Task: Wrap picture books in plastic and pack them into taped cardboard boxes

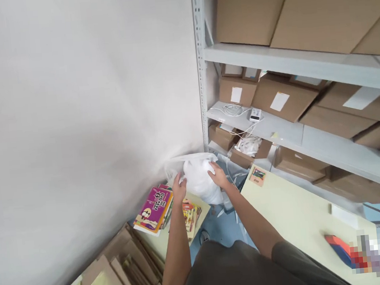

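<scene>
A clear plastic bag [169,167] with a soft white bundle [200,179] in it is in front of me, close to the wall. My left hand [179,189] grips its left side, fingers curled at the edge of the plastic. On the opposite side my right hand [218,175] is closed on the upper right of the bag, against the white bundle. What the bundle is made of cannot be made out. Just below my left hand lie a purple book [154,207] and several colourful booklets [191,216] on a small pale table.
Shelving [203,69] with cardboard boxes [274,96], cables and a white power strip [255,115] rises on the right. Below it stands a long pale table [283,205] with a red and blue object [337,247]. Flattened cardboard [112,275] leans at lower left.
</scene>
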A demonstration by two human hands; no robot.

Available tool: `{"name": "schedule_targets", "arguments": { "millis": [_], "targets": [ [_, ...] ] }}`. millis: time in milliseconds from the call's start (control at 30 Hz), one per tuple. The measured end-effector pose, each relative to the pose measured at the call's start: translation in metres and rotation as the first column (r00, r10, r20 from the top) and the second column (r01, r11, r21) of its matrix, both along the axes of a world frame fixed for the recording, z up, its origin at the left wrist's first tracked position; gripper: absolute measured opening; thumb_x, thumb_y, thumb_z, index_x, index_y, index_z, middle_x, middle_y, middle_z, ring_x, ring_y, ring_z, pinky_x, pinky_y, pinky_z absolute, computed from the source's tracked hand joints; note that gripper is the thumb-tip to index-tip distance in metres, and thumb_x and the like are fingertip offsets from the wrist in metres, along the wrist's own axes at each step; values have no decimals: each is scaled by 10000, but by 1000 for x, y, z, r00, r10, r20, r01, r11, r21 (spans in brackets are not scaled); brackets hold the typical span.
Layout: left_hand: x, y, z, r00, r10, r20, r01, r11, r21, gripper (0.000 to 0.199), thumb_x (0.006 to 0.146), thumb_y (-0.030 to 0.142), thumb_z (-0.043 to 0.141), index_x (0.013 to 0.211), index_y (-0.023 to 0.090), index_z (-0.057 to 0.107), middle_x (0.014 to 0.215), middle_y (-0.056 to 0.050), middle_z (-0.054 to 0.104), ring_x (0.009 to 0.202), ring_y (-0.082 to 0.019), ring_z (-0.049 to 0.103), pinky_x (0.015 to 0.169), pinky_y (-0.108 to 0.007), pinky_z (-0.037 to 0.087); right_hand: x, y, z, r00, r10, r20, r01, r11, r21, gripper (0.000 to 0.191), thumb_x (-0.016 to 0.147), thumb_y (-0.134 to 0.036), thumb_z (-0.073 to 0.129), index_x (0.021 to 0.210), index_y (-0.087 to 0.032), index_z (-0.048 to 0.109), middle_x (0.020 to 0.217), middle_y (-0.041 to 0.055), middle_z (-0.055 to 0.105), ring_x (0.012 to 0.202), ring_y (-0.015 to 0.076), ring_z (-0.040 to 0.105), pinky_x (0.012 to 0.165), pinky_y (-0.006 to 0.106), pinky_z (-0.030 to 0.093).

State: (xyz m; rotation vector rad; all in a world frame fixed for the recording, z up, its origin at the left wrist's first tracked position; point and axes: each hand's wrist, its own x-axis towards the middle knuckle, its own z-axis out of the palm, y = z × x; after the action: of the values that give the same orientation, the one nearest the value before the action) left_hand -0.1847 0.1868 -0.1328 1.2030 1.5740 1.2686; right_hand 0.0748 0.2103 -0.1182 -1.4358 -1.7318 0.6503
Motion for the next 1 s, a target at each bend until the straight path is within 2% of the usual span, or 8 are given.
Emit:
{"name": "schedule_targets", "arguments": {
  "millis": [167,300,467,600,700,800,900,1000],
  "targets": [
    [-24,31,-20,997,-24,78,30,996,-81,527,929,352,711,1433,218,637,1517,-138,604,1403,-313,570,1153,-470,496,-59,38,-29,987,128,96,-107,974,-198,444,958,-258,596,1392,-218,685,1410,123,696,1253,264,686,1081,419,556],
    [-29,35,-34,991,-55,123,66,994,-91,467,938,336,676,1385,200,678,1459,-146,646,1381,-304,587,1148,-456,498,-99,52,-60,930,265,254,-164,918,-360,408,964,-231,611,1356,-188,713,1375,139,717,1215,267,703,1107,395,521],
    [-36,22,-51,987,-81,142,95,991,-97,461,943,381,674,1367,200,685,1459,-168,637,1371,-321,591,1089,-456,534,-135,65,-92,804,326,497,-53,872,-486,522,930,-288,702,1437,-181,640,1437,168,657,1314,283,615,1117,375,460],
    [-50,11,-59,989,-70,128,87,988,-130,452,936,398,679,1342,199,699,1430,-174,652,1334,-324,616,1047,-441,551,-150,68,-103,750,315,582,42,855,-517,281,948,-222,638,1200,-174,751,1244,169,711,1135,263,659,972,341,488],
    [-61,8,-61,992,-63,112,78,988,-133,436,938,394,672,1325,196,707,1410,-173,665,1321,-312,625,1067,-442,536,-151,67,-96,787,261,559,35,885,-464,228,970,-169,540,1041,-152,756,1189,185,708,1105,264,649,970,349,474],
    [-63,19,-59,993,-58,99,71,988,-137,407,936,362,660,1303,194,712,1391,-166,678,1306,-298,633,1076,-440,531,-145,67,-77,900,123,419,21,946,-324,228,984,-190,474,966,-182,701,1132,149,716,1061,246,647,966,339,469],
    [-57,44,-54,995,-73,70,81,990,-119,419,909,311,672,1312,200,701,1386,-152,681,1288,-294,641,1066,-447,541,-134,72,-43,982,56,179,-16,976,-218,184,995,-294,449,951,-229,616,978,72,709,930,222,648,891,322,489],
    [-49,72,-44,993,-105,59,110,990,-91,509,852,268,720,1355,212,670,1451,-145,640,1313,-296,624,1092,-458,529,-121,79,1,997,73,-12,-74,985,-158,198,987,-416,447,919,-252,536,868,10,650,812,201,605,804,304,494]
  ]
}}
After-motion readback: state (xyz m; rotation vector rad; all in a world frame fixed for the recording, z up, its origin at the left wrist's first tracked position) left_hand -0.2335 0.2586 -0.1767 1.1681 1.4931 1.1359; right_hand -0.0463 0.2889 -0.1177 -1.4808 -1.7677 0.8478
